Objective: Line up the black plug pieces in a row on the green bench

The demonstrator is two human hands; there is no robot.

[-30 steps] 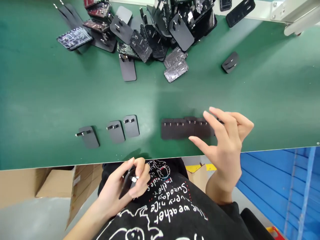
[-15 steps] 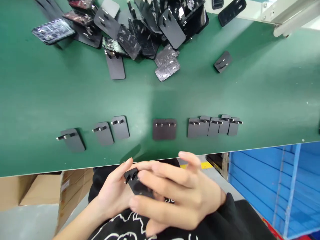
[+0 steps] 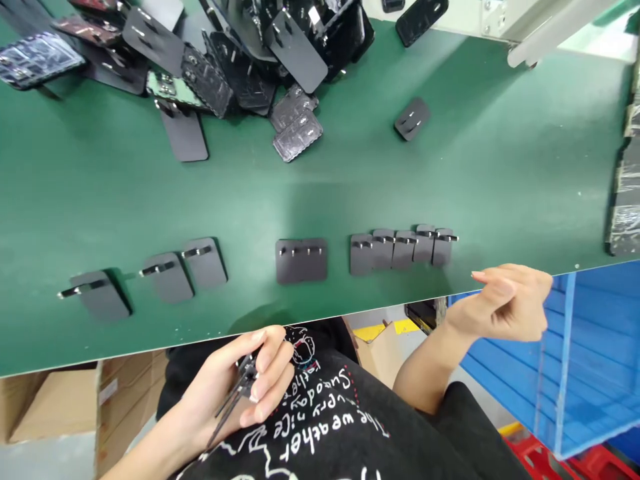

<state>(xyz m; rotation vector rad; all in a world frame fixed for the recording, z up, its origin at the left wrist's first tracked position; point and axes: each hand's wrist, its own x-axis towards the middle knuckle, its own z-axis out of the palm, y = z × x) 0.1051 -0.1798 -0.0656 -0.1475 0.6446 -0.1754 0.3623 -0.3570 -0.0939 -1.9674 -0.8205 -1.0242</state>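
My left hand [image 3: 260, 373], low in front of the table edge, is closed around thin black plug plates [image 3: 233, 400] with metal pins, seen nearly edge-on. How many it holds, I cannot tell. My right hand [image 3: 510, 300] hovers at the table's front edge on the right, fingers curled in and thumb against them. Whatever it may hold is hidden. To its left lies an overlapping row of small plug plates [image 3: 383, 250], pins up. Two more plug plates [image 3: 301, 261] sit side by side mid-table, and three separate larger ones [image 3: 205, 261] lie on the left.
A heap of black plug parts [image 3: 240, 73] covers the back left of the green table [image 3: 370, 180]. One loose plate [image 3: 413, 119] lies back right, below a white metal frame [image 3: 505, 20]. Wrapped stacks [image 3: 627, 193] line the right edge. A blue crate [image 3: 520, 373] and cardboard box [image 3: 55, 407] are below.
My right hand has left my left hand and swung right to the table edge, closing. My left hand has curled around the plates. The view has shifted rightward.
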